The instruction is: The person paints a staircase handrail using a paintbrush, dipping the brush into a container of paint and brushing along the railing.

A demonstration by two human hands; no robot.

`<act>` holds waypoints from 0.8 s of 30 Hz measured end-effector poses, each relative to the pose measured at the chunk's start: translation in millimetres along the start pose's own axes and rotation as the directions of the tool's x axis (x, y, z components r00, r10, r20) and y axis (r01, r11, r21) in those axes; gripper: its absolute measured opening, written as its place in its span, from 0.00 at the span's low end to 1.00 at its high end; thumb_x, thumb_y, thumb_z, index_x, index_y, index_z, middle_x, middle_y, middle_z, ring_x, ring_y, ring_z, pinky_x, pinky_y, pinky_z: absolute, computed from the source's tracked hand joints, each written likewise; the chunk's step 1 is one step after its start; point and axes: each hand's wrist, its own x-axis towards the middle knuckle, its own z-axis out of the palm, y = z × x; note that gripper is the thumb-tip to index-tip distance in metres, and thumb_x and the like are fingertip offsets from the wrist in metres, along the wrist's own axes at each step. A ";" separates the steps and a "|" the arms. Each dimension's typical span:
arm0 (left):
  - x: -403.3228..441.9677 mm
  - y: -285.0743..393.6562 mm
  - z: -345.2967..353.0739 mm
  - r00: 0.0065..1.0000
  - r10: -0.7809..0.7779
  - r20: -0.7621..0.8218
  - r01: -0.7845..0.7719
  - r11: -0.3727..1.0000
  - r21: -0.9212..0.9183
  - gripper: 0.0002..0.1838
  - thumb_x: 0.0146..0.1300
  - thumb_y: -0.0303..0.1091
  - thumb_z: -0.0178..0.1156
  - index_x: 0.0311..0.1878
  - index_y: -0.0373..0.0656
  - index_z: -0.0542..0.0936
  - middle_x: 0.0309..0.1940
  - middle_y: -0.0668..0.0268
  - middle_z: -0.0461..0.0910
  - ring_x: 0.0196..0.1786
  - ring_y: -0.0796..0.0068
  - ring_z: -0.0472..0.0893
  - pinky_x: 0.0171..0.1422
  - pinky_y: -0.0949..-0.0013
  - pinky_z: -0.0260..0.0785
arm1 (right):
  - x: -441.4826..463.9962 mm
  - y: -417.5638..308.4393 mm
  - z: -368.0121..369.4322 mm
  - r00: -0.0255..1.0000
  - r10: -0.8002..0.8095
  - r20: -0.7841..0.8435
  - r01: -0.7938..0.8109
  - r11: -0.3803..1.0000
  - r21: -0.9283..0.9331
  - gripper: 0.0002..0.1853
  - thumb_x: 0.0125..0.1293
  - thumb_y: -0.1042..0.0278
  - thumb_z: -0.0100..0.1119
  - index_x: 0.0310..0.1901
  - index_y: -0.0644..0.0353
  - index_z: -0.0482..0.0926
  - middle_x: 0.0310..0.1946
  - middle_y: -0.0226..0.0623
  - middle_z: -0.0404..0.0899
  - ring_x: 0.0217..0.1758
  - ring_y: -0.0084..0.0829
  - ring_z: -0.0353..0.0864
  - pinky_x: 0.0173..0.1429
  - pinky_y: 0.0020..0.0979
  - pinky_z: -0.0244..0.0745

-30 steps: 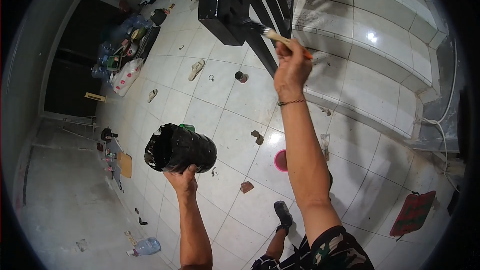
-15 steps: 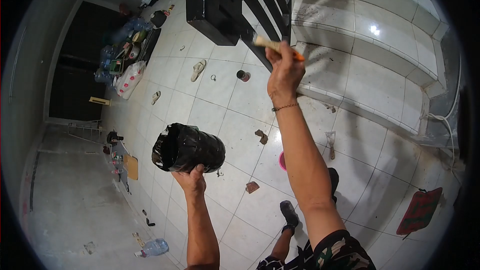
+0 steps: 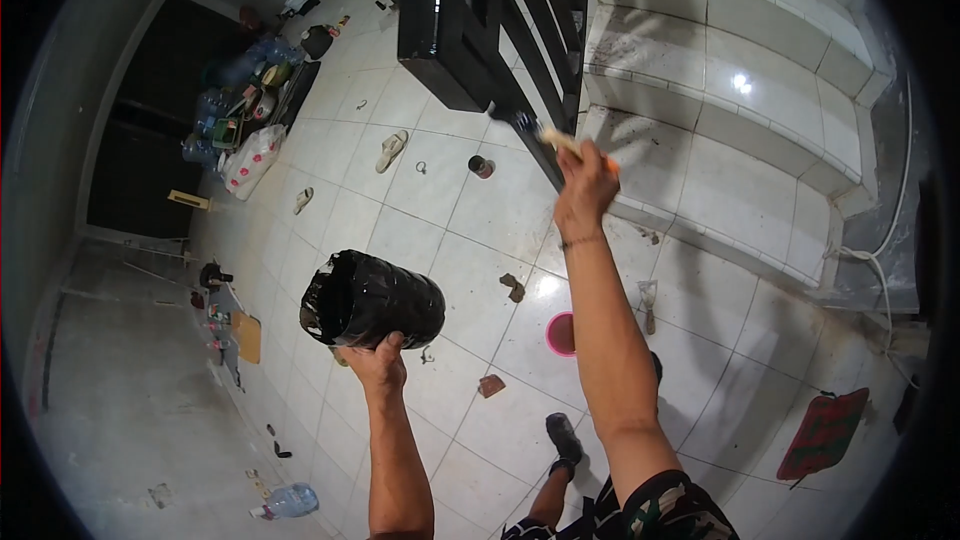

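Note:
My left hand [image 3: 377, 366] is closed around the lower side of a cut-off plastic container [image 3: 398, 298] coated in black paint, its mouth tipped toward the left. My right hand [image 3: 588, 192] grips a paintbrush [image 3: 562, 142] with a pale ferrule area and an orange handle end. Its bristles meet the lower rail [image 3: 520, 120] of a black railing, just below the thick black post [image 3: 450, 30]. Wet-looking shine shows on the post. Slanted black bars [image 3: 540, 15] run behind the rail.
White tiled stairs [image 3: 690, 140] rise at the right. On the tiled floor are a small jar [image 3: 481, 167], a pink-rimmed bowl [image 3: 562, 334], a scraper [image 3: 648, 305], a brown rag [image 3: 512, 287] and slippers [image 3: 392, 151]. Bottles and bags [image 3: 255, 155] are piled at the far left.
The brush and my right hand have shifted a little down and right along the rail. My left hand and the container stay nearly in place, while the view has tilted slightly.

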 end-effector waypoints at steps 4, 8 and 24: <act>-0.2 15.2 1.9 0.999 0.007 -0.050 -0.010 0.999 -0.044 0.43 0.36 0.33 0.76 0.57 0.33 0.66 0.48 0.60 0.75 0.49 0.68 0.77 0.56 0.64 0.72 | -45.2 -60.3 -72.0 0.998 0.016 -0.054 -0.026 0.981 -0.194 0.16 0.64 0.64 0.56 0.48 0.66 0.70 0.41 0.42 0.75 0.42 0.34 0.79 0.49 0.30 0.74; -5.8 40.1 -12.5 0.999 -0.036 -0.037 0.035 0.999 -0.014 0.41 0.34 0.32 0.76 0.55 0.32 0.68 0.46 0.61 0.76 0.47 0.69 0.78 0.55 0.66 0.72 | -130.0 -142.3 -115.5 0.995 -0.089 0.036 0.096 0.889 -0.448 0.10 0.65 0.71 0.53 0.45 0.67 0.71 0.42 0.42 0.75 0.43 0.34 0.78 0.53 0.33 0.74; -59.4 203.2 -79.4 0.993 0.005 0.120 -0.006 1.000 0.002 0.42 0.30 0.31 0.75 0.54 0.38 0.67 0.44 0.59 0.78 0.47 0.69 0.79 0.53 0.69 0.70 | -351.3 -282.0 71.4 0.573 -0.280 0.770 0.763 0.526 -0.377 0.06 0.63 0.78 0.54 0.40 0.71 0.73 0.38 0.45 0.78 0.39 0.33 0.81 0.48 0.30 0.77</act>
